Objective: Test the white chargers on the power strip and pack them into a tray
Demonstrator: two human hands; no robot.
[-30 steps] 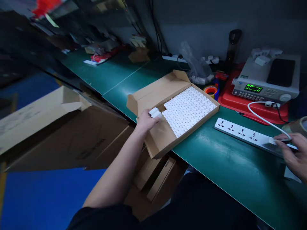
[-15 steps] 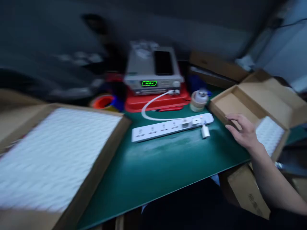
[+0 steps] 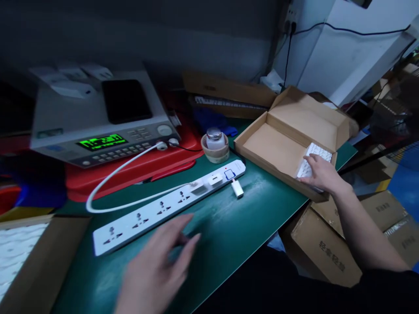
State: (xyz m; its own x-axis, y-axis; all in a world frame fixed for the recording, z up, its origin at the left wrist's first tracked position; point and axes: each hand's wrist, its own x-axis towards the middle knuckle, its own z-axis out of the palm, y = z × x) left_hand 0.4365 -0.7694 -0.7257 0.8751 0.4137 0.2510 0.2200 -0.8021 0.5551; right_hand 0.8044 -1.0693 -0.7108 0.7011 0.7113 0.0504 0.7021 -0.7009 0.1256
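Observation:
My left hand (image 3: 160,261) hovers over the green table just in front of the white power strip (image 3: 149,216), thumb and fingers apart with nothing between them. A white charger (image 3: 197,186) with a white cable and another white charger (image 3: 215,179) sit plugged into the strip. At its right end, a small white plug-like piece (image 3: 237,189) sticks out toward the front. My right hand (image 3: 319,173) reaches into an open cardboard box (image 3: 275,146), fingers spread over the rows of small white pieces (image 3: 318,151) at its right end. Its fingertips touch them.
A grey test meter (image 3: 94,131) with a lit green display stands on a red tray (image 3: 176,163), a black phone (image 3: 126,101) on top. A pump bottle (image 3: 215,138) sits in a tape roll. Another box (image 3: 52,248) of white pieces stands left; cartons (image 3: 327,248) lie below right.
The view has turned right and come closer to the strip. My left hand has entered. My right hand has moved from the box's front edge onto the white pieces. The display changed from PASS to digits.

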